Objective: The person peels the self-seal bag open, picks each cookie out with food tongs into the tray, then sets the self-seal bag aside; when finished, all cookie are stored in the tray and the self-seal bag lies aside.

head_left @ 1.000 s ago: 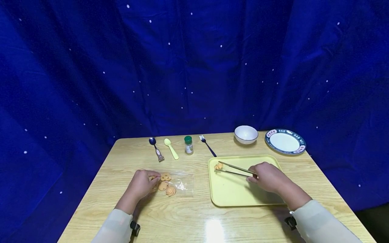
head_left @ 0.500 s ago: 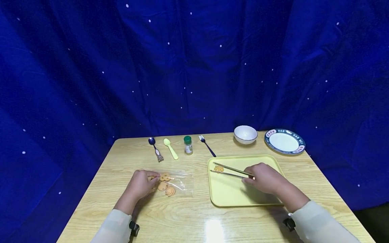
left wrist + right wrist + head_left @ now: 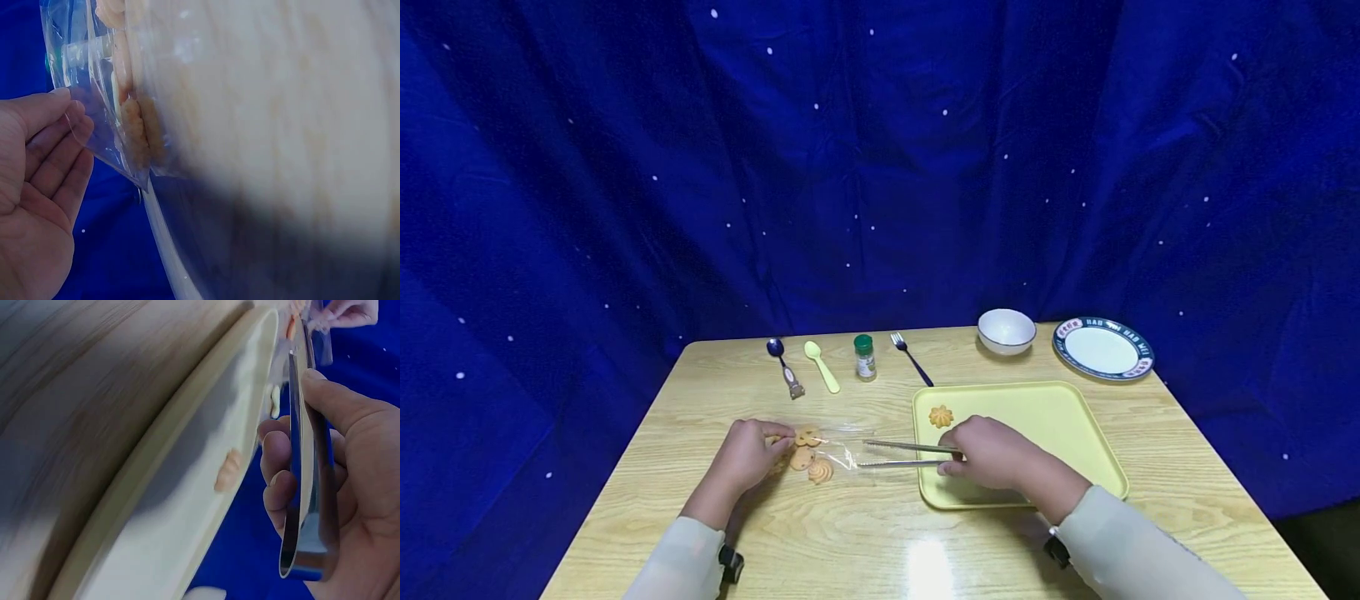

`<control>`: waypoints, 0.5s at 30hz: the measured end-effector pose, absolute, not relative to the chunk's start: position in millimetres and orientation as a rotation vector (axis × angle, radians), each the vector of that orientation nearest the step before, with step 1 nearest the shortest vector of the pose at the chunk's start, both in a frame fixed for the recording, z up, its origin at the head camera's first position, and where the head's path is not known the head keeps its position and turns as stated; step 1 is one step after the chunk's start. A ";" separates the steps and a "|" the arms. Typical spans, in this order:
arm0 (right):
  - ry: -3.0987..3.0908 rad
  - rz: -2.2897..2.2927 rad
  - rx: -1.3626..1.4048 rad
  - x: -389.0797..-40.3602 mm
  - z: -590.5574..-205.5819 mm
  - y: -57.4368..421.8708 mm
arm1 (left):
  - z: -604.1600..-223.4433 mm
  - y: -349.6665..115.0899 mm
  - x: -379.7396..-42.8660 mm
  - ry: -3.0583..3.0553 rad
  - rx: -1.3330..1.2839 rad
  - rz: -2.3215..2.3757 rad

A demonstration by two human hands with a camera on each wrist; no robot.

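Observation:
My left hand (image 3: 751, 454) pinches the edge of a clear plastic bag (image 3: 103, 134) between thumb and fingers. Inside the bag are several cookies (image 3: 821, 472), bunched toward the hand; the bag's other end points right. My right hand (image 3: 992, 452) grips metal tongs (image 3: 312, 506) over the left part of the yellow tray (image 3: 1037, 417). With nothing between their tips, the tongs reach left past the tray's edge to the bag's right end. One flower-shaped cookie (image 3: 941, 417) lies on the tray near its back left corner, also visible in the right wrist view.
Behind the bag lie a dark spoon (image 3: 786, 367), a yellow spoon (image 3: 822, 367), a green-capped jar (image 3: 865, 358) and a fork (image 3: 913, 360). A white bowl (image 3: 1007, 332) and a rimmed plate (image 3: 1103, 350) stand at the back right. A blue curtain (image 3: 880, 167) hangs behind the table.
The tongs have let go of the flower-shaped cookie, which stays on the tray. My right hand has moved left and nearer with the tongs. My left hand has stayed on the bag.

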State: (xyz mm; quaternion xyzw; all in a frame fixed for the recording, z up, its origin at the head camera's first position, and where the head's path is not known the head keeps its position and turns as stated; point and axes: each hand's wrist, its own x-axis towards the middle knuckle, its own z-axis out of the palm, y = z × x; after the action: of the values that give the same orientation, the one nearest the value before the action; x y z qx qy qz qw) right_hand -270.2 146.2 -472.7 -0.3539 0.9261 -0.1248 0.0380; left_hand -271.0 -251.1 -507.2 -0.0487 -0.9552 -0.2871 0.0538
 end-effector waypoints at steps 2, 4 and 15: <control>2.832 -0.368 -1.102 -273.8 -476.9 137.1 | -507.6 -251.6 -271.1 -2.903 -0.155 -0.873; 2.827 -0.348 -1.126 -276.6 -480.6 128.8 | -507.6 -251.4 -270.9 -2.906 -0.152 -0.884; 2.805 -0.297 -1.164 -275.6 -480.7 92.9 | -505.8 -250.4 -269.8 -2.909 -0.141 -0.901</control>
State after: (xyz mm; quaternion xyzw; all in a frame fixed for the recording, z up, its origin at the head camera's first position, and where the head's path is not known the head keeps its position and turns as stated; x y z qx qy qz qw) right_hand -275.6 92.9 -480.7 -0.3811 0.9183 -0.0973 0.0449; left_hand -269.8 -250.4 -505.8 -0.0461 -0.9532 -0.2951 0.0463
